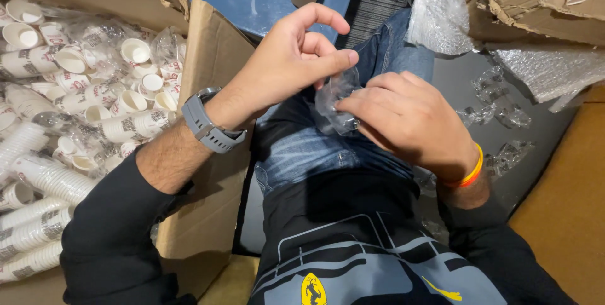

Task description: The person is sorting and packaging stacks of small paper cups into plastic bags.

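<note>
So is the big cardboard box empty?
No, the cardboard box is full of small white paper cups, loose and stacked in sleeves.

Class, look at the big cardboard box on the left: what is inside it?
The cardboard box holds many small white paper cups, loose and in stacked sleeves, with clear plastic wrap among them. Its bottom is covered.

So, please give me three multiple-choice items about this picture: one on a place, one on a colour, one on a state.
1. Where is the carton of paper cups?
A. at the person's left
B. on the lap
C. behind the right hand

2. What colour is the watch strap?
A. red
B. grey
C. green

3. The clear plastic wrap is
A. lying on the floor
B. held by both hands
C. inside the carton

Answers: 1 A, it fills the left side; 2 B, grey band on left wrist; 3 B, left hand and right hand pinch it.
</note>
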